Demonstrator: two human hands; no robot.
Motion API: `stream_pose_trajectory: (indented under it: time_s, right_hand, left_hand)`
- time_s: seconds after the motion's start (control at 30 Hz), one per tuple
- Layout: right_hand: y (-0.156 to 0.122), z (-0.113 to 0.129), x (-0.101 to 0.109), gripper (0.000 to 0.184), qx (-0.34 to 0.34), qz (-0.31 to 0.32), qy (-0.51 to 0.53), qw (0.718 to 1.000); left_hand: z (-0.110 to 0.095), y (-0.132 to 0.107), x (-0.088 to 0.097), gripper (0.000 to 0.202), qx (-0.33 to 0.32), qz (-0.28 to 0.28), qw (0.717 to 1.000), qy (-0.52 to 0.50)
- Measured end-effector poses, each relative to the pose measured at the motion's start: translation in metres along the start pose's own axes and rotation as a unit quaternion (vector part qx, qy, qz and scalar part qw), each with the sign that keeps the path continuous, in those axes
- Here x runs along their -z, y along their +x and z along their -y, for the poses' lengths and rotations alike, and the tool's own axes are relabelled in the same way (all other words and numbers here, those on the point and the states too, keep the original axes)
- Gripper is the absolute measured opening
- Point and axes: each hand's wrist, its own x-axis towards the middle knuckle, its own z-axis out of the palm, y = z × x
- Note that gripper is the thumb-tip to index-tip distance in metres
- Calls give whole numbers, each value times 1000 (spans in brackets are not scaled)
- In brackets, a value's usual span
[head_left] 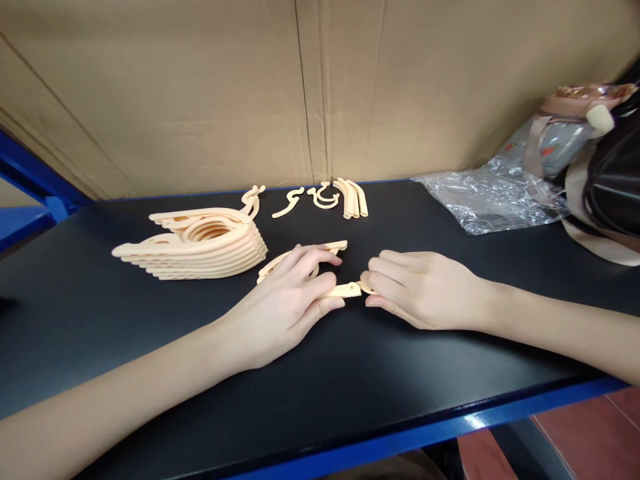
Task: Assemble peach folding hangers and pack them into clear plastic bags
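Hands are pinching one hanger (345, 291): left hand (285, 303) and right hand (425, 287) clamping opposite ends; uneven pressure risks snapping the joint between grips.

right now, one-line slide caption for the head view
Both hands, left hand and right hand, pinch a peach plastic hanger piece on a black table beside a stack of hangers.

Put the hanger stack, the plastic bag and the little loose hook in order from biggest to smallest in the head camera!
1. stack of hangers and clear plastic bag: look about alike, and the bag lies farther away, so unsure.
2. small loose hook: clearly smallest.
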Motion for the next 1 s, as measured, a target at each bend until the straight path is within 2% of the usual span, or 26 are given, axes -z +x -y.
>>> stream_pose_trajectory:
  time_s: [0.2,0.4,0.67,0.87,1.0]
  right_hand:
    - [1,1,2,36,17,-18,-17,1000]
    - [2,2,2,46,9,-34,-23,999]
    - [1,4,3,45,38,-56,-48,997]
    - [2,2,4,39,34,-43,-28,998]
    - [3,-4,8,36,19,-30,37,999]
  left_hand:
    - [1,0,0,27,-7,4,1000,2]
    - [2,-1,-1,27,-16,-8,1000,-12]
    - [3,0,-1,26,-26,0,999,-30]
    - [3,2,-1,25,-38,-15,999,-34]
    - [3,3,0,29,-3,-44,999,1]
